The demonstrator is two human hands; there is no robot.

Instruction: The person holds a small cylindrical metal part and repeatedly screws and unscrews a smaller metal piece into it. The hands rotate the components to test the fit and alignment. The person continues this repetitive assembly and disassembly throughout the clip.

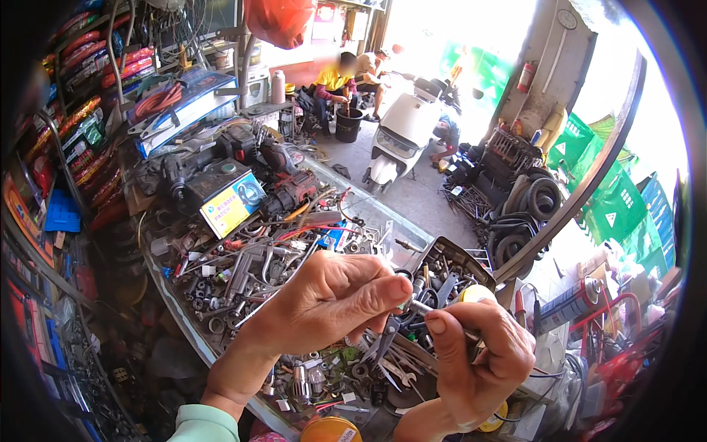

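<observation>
My left hand (335,298) is closed, thumb pressed to the curled fingers; what it pinches is mostly hidden. Facing it, my right hand (482,350) grips a small silvery metal pin (420,305) between thumb and forefinger. The pin points toward the left fingertips; I cannot tell whether it touches them. Both hands are raised over a glass-topped counter heaped with loose metal parts (236,276). Below the hands lie pliers (383,340) and a small open-ended wrench (401,374). Just behind them sits an open metal tray (471,265) filled with tools.
A box with a yellow and blue face (232,205) and power tools (291,193) crowd the counter's far left. Right of my hands lies a spray can (571,303). Beyond stand a white scooter (401,136), stacked tyres (534,202) and a person in yellow (335,85) by a black bucket (347,125).
</observation>
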